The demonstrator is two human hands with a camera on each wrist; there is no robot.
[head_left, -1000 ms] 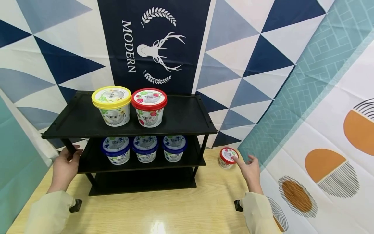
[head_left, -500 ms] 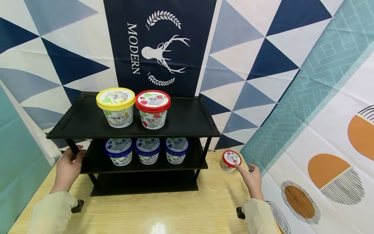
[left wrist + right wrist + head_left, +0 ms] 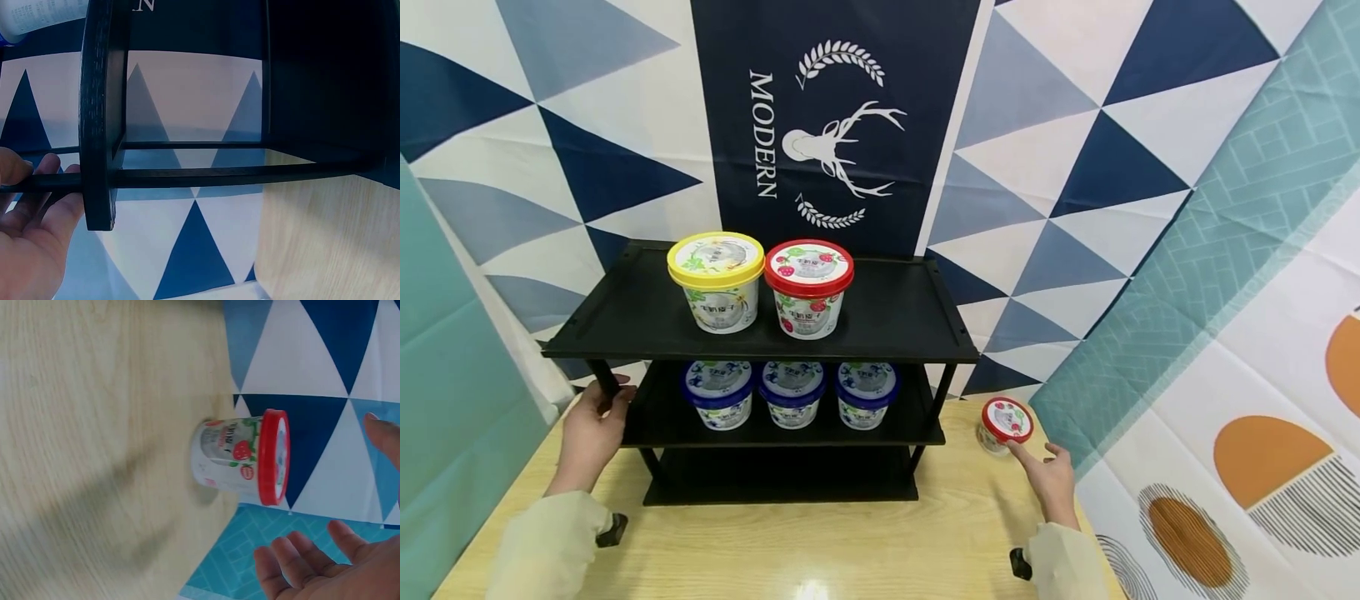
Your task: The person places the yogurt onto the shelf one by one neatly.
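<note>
In the head view my left hand (image 3: 591, 437) grips the left front post (image 3: 601, 377) of a black three-tier shelf (image 3: 895, 312). The left wrist view shows that hand's thumb and fingers (image 3: 47, 228) around the dark bar. To the right, a red-lidded tub (image 3: 1006, 423) with strawberry pictures stands upright on the wooden table. My right hand (image 3: 1049, 485) is beside its near right side, fingers spread and nothing held. From the right wrist, a gap shows between the tub (image 3: 231, 455) and the right hand (image 3: 337, 565).
A yellow-lidded tub (image 3: 718, 283) and another red-lidded tub (image 3: 809, 292) stand on the top tier. Three blue-lidded tubs (image 3: 792, 392) line the middle tier. Patterned cloth walls (image 3: 880, 208) close in the back and right of the table (image 3: 820, 550).
The head view has shifted, so the scene sits further right and lower. Relative to the tub on the table, my right hand has drawn slightly nearer to me. The left hand keeps its grip.
</note>
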